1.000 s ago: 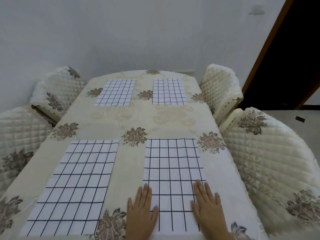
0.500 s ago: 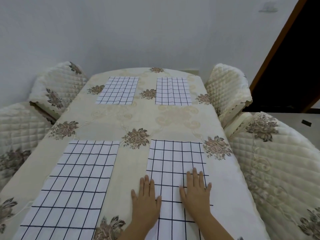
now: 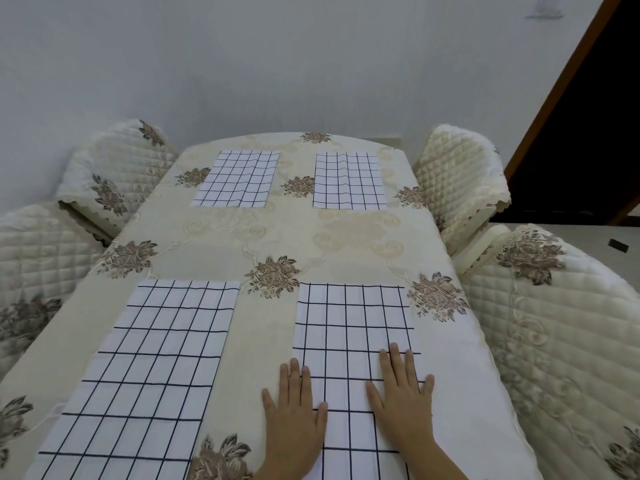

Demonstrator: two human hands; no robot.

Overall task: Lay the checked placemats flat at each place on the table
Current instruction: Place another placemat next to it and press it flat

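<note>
Palms (image 3: 296, 415) flat astride placemat (image 3: 353, 327) edges

Soft, even daylight fills the room, bright without glare. Shadows are faint, just thin ones under the hands (image 3: 294, 420). The doorway (image 3: 588, 133) at upper right is black. Wide-angle bending curves the frame's edges; focus is slightly soft throughout.

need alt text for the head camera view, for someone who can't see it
Two bare hands, left hand and right hand, press flat and open on the near right placemat, one of four checked placemats lying on a cream floral tablecloth. Quilted chairs stand at both sides.
</note>
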